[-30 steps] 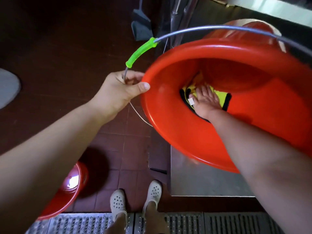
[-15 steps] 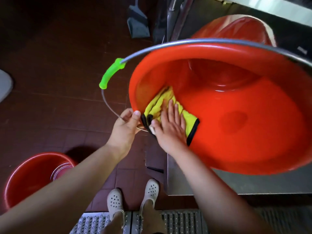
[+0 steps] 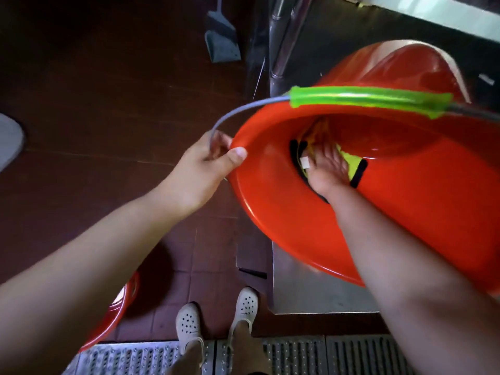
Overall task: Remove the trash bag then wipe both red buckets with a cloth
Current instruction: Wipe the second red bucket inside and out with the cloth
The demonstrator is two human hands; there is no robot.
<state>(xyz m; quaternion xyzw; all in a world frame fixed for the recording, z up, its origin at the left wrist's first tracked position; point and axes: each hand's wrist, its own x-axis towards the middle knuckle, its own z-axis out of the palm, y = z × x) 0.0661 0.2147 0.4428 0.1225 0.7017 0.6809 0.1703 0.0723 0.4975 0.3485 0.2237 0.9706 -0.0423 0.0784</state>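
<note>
A big red bucket [image 3: 284,212] lies tilted on a steel counter, its mouth toward me. My left hand [image 3: 200,171] grips its rim at the left, by the end of the wire handle with the green grip [image 3: 370,100]. My right hand [image 3: 326,169] is deep inside the bucket, pressed flat on a yellow cloth with black trim [image 3: 354,169] against the inner wall. A second red bucket [image 3: 119,318] stands on the floor at the lower left, mostly hidden by my left forearm. No trash bag is visible.
The steel counter [image 3: 305,290] carries the bucket at the right. A grey dustpan [image 3: 221,39] leans at the top beside steel legs [image 3: 284,41]. My feet in white clogs [image 3: 189,323] stand on brown floor tiles, next to a metal drain grate [image 3: 297,353].
My right hand slid the cloth from the rim deeper into the bucket. The bucket turned, swinging the green grip across the top. My left hand rose with the rim.
</note>
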